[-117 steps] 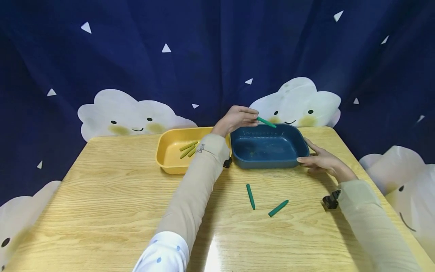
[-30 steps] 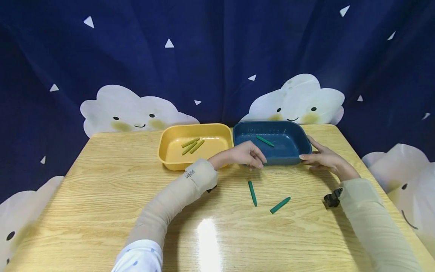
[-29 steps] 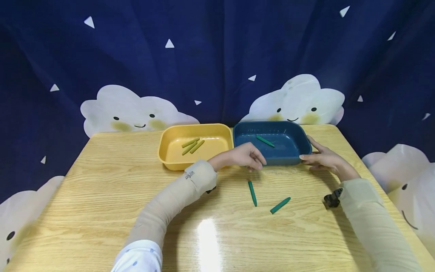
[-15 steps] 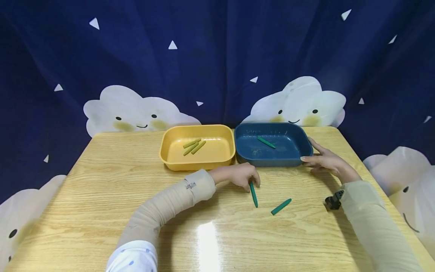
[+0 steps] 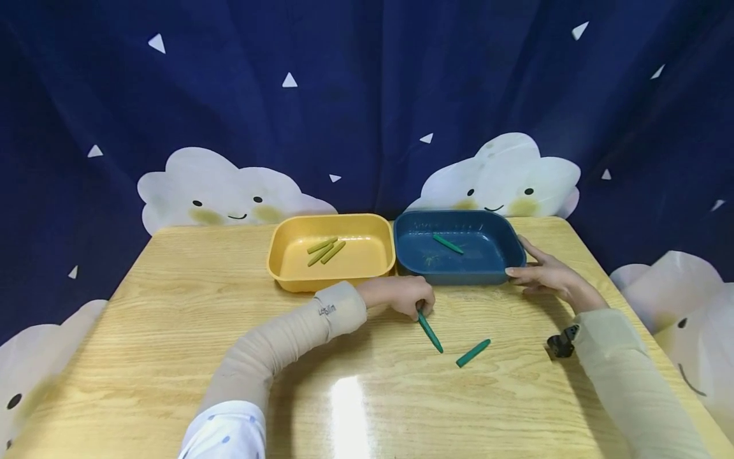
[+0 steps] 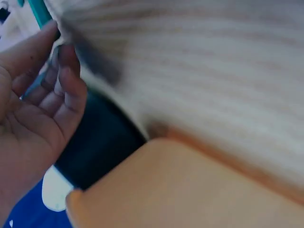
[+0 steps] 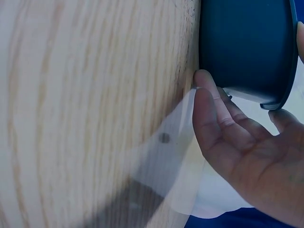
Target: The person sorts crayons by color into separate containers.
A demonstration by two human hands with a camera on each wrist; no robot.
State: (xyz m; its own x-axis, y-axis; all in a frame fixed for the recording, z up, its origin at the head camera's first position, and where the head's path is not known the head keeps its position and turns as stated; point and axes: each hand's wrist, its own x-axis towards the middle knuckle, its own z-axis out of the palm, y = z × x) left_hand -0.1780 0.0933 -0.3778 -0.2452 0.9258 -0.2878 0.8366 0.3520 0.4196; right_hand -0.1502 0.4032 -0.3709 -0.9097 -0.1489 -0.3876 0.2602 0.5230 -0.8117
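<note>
My left hand (image 5: 407, 297) pinches the rear end of a green crayon (image 5: 431, 333), whose tip points toward the front right. In the left wrist view this crayon (image 6: 40, 11) shows at the top left corner, at the fingertips. Another green crayon (image 5: 473, 353) lies on the table to the right of it. My right hand (image 5: 545, 275) rests with extended fingers against the right end of the blue bin (image 5: 459, 278). Seen from the right wrist, the fingers (image 7: 206, 107) touch low on the bin's side. One green crayon (image 5: 448, 244) lies inside this bin.
A yellow bin (image 5: 329, 284) stands directly left of the blue one, with several olive-yellow crayons (image 5: 327, 251) in it. Both stand at the back of the wooden table (image 5: 189, 306). Behind them hangs a dark blue curtain (image 5: 344, 95) with printed clouds.
A green crayon left my left hand and lies in the blue bin. That hand came down toward the front and took hold of another, whose tip swung right. My right hand stayed at the bin.
</note>
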